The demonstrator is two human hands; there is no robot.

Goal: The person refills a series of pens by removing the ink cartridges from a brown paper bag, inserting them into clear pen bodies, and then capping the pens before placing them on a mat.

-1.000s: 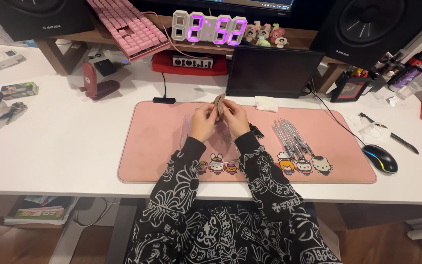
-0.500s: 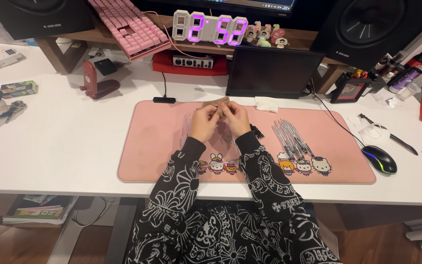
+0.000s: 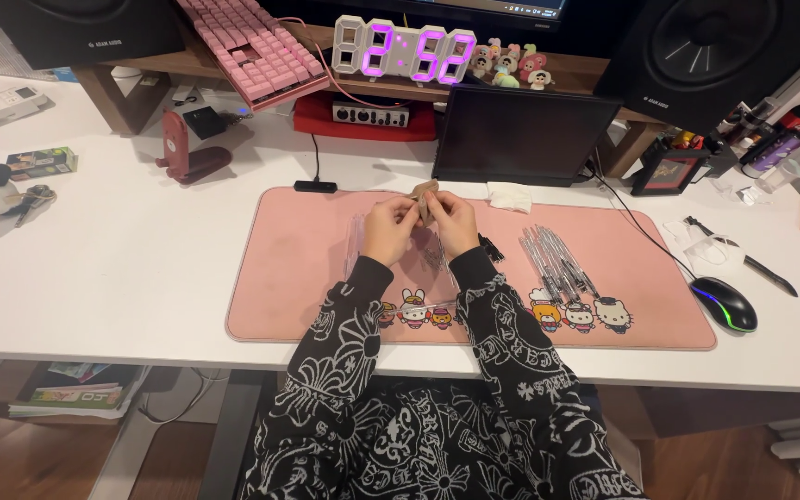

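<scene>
I sit at a white desk [image 3: 122, 268] and look down at both my hands, raised together over the far middle of a pink desk mat [image 3: 307, 278]. My left hand [image 3: 389, 227] and right hand [image 3: 453, 222] meet almost knuckle to knuckle. Between them I hold a small brown object [image 3: 423, 196], which sticks up a little above my fingertips; it is too small to tell what it is. The fingers of both hands are curled in and pinched on it, the left from one side and the right from the other. My sleeves are black with a white pattern.

Flat on the mat beneath my hands lies a clear plastic sleeve or sheet [image 3: 414, 268], hard to make out. To the right of my right wrist is a small dark object [image 3: 491, 248], and further right a loose bunch of clear thin wrappers [image 3: 557, 264]. Cartoon figures [image 3: 581, 313] are printed along the mat's near edge.

Beyond the mat stands a dark tablet-like screen [image 3: 520, 137], with a white tissue [image 3: 509, 196] just in front of it. A glowing digital clock [image 3: 405, 51] sits on the shelf behind, beside a pink keyboard [image 3: 252, 42]. A black computer mouse [image 3: 724, 304] rests on the desk just off the mat's right end.
</scene>
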